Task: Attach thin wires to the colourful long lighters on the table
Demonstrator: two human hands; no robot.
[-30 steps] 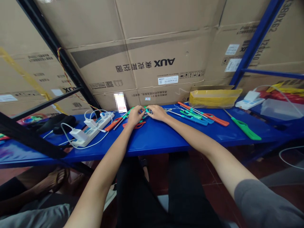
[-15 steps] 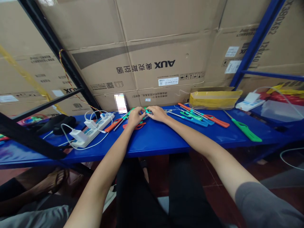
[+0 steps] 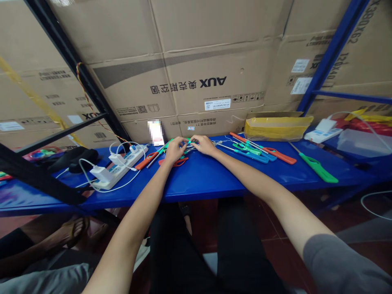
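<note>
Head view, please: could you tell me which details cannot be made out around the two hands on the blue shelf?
Head view only:
- The small green part between the left hand and right hand: too small, half covered by fingers.
- The grip of each hand: hidden by the knuckles.
- The propped card: its face is blurred.
- The orange piece: partly under the left hand.

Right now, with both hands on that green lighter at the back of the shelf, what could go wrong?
1. Both the left hand and the right hand pinch the green lighter amid loose parts; a small piece could slip and get lost among them.
2. The power strip and its white cables lie just beside the left forearm; a sideways move may snag them.
3. The long green lighter lies near the blue shelf's front edge and could be knocked off.
</note>
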